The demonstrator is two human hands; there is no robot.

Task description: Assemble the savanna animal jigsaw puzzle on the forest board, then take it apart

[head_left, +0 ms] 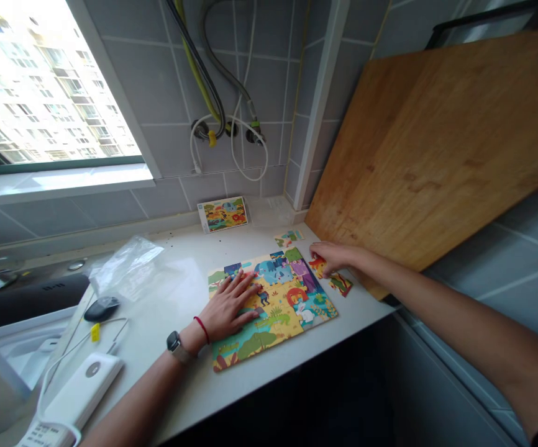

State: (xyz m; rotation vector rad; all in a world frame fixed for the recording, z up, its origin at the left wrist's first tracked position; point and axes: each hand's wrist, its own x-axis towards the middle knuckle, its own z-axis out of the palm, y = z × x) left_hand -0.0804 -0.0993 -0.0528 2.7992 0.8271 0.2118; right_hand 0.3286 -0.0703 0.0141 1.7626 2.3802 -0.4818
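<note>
**Jungle jigsaw on a white counter**

Seen from the head-worn camera, the person's left hand, a black watch and red string on its wrist, lies open and flat across the left side of the jigsaw, touching it without gripping. The right hand reaches just past the jigsaw's right edge, fingers over a red-and-yellow loose piece. That piece is partly hidden, so any grip cannot be told. A second loose piece lies just beside. A small picture card stands against the grey tile wall, and a bamboo cutting board, cut off by the frame, leans at right.
</note>
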